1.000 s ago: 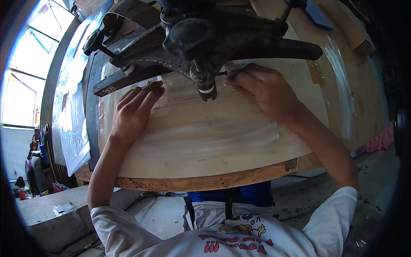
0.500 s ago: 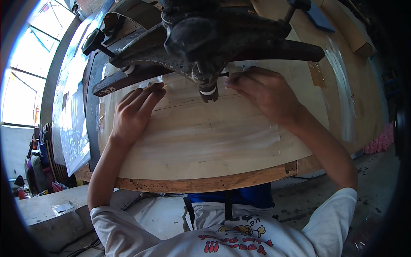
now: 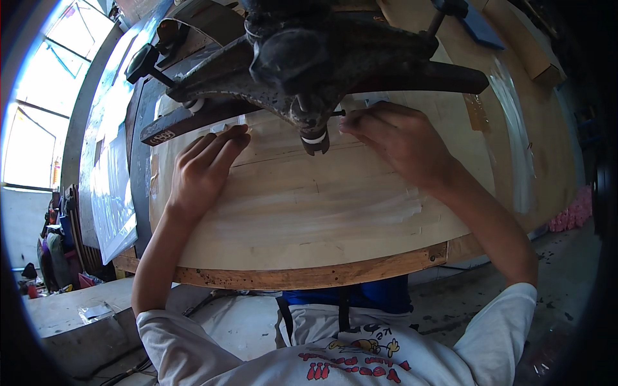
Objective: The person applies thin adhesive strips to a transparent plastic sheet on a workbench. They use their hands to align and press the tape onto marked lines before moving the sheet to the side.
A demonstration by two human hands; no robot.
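My left hand (image 3: 199, 170) rests over the pale board (image 3: 302, 219), its fingers bent together at the tips below the left side of a dark metal bar (image 3: 193, 119). My right hand (image 3: 409, 138) is closed in a pinch under the bar's right side. Whatever the fingertips hold is too small or hidden to make out. A clear glint of film (image 3: 241, 119) shows by the left fingertips. Between the hands hangs a heavy dark cast-metal machine frame (image 3: 290, 64), ending in a notched metal tip (image 3: 315, 145) with a white ring. A small screw (image 3: 338, 113) sticks out near my right fingertips.
Black knobs (image 3: 141, 63) stand at both ends of the metal frame. Clear plastic sheets (image 3: 112, 193) lie at the left and clear strips (image 3: 515, 135) at the right. A blue flat block (image 3: 483, 29) and a cardboard box (image 3: 524, 45) lie far right. A wooden edge (image 3: 309, 278) borders the front.
Both hands keep the same pinching pose in nearly the same place. The whole view has shifted very slightly.
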